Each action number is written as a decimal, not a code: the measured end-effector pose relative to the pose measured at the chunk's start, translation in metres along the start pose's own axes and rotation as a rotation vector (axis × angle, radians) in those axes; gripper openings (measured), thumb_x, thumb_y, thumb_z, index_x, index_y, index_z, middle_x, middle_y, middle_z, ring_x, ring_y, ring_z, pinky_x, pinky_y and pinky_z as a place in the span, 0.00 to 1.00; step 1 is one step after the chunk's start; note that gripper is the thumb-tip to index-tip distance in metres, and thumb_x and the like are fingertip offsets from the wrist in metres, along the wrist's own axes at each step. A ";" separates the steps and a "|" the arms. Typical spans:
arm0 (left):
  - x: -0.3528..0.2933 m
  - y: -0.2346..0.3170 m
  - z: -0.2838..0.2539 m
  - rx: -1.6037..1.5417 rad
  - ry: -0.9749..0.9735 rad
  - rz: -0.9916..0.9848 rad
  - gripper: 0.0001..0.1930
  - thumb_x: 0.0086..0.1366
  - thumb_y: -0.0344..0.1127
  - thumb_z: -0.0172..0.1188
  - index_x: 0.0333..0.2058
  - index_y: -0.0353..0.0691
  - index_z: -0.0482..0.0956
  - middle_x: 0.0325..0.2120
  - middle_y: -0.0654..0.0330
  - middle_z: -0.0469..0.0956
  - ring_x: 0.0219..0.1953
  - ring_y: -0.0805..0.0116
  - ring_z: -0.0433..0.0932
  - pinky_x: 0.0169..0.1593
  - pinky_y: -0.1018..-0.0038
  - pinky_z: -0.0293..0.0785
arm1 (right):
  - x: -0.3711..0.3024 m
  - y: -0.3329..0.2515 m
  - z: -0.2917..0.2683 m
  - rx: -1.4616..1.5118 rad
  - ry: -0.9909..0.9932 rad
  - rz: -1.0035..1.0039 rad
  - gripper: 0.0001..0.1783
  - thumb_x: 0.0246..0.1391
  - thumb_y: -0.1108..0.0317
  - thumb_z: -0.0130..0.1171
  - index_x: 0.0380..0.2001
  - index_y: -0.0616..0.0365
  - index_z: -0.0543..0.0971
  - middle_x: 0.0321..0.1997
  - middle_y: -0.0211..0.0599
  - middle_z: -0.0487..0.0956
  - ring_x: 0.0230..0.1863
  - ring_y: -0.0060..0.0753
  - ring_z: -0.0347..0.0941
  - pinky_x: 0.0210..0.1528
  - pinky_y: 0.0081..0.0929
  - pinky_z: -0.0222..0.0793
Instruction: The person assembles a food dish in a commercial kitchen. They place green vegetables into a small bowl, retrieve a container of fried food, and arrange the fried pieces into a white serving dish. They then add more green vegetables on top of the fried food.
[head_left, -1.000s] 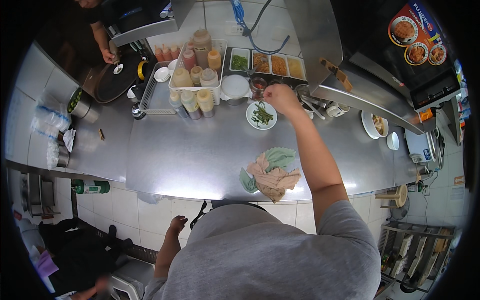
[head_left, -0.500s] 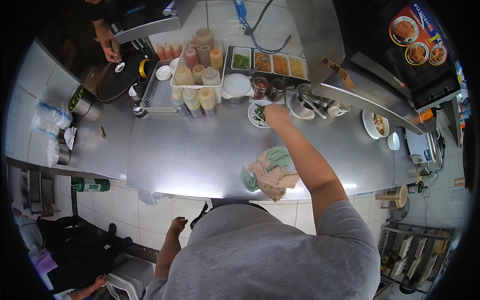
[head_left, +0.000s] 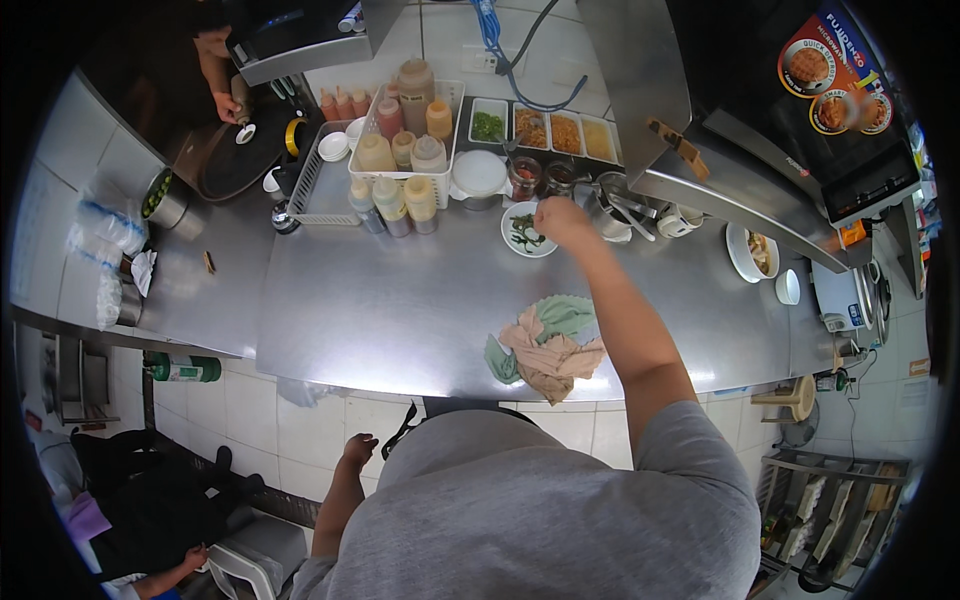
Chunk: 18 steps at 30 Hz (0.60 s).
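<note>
My right hand (head_left: 560, 220) reaches out over the steel counter (head_left: 400, 300), its fingers pinched together right beside a small white plate (head_left: 527, 231) with green vegetable pieces. I cannot see what the fingers hold. My left hand (head_left: 357, 450) hangs below the counter edge at my side, fingers loose and empty. A crumpled pink and green cloth (head_left: 545, 345) lies on the counter near my right forearm.
A white rack of squeeze bottles (head_left: 402, 150) stands at the back, with a row of filled steel ingredient pans (head_left: 545, 128) to its right. A bowl (head_left: 752, 252) sits at the right. Another person's hand (head_left: 228, 105) works at the far left.
My right hand has drawn back from the ingredient pans and come down to the right edge of the small plate. My left hand has stayed at my side.
</note>
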<state>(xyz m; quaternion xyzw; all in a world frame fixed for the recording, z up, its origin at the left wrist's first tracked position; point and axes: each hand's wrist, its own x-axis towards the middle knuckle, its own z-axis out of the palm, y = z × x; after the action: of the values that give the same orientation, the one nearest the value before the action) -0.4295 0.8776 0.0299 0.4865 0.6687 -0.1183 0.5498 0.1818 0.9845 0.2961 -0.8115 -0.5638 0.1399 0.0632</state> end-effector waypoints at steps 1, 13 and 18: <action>0.002 -0.002 0.000 0.004 -0.014 0.000 0.24 0.56 0.40 0.62 0.50 0.37 0.72 0.26 0.55 0.78 0.22 0.69 0.73 0.26 0.71 0.70 | 0.000 0.002 -0.004 0.061 0.043 -0.032 0.07 0.42 0.69 0.57 0.27 0.54 0.80 0.28 0.44 0.79 0.33 0.45 0.76 0.37 0.36 0.71; 0.006 0.002 0.002 0.062 0.011 -0.039 0.17 0.57 0.42 0.61 0.42 0.38 0.75 0.19 0.61 0.73 0.15 0.71 0.69 0.21 0.70 0.66 | -0.049 -0.036 -0.059 1.080 -0.002 -0.122 0.06 0.55 0.69 0.54 0.33 0.60 0.75 0.34 0.33 0.79 0.34 0.23 0.73 0.38 0.23 0.69; 0.011 0.009 0.000 0.110 0.001 0.039 0.18 0.57 0.43 0.61 0.42 0.37 0.77 0.22 0.59 0.76 0.20 0.69 0.73 0.27 0.72 0.71 | -0.068 -0.069 -0.085 1.375 0.051 -0.248 0.04 0.56 0.72 0.52 0.34 0.60 0.73 0.36 0.32 0.77 0.38 0.22 0.73 0.42 0.20 0.69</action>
<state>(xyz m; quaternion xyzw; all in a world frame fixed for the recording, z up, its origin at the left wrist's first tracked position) -0.4214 0.8881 0.0240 0.5289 0.6519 -0.1438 0.5241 0.1230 0.9499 0.4058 -0.5203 -0.4342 0.4375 0.5910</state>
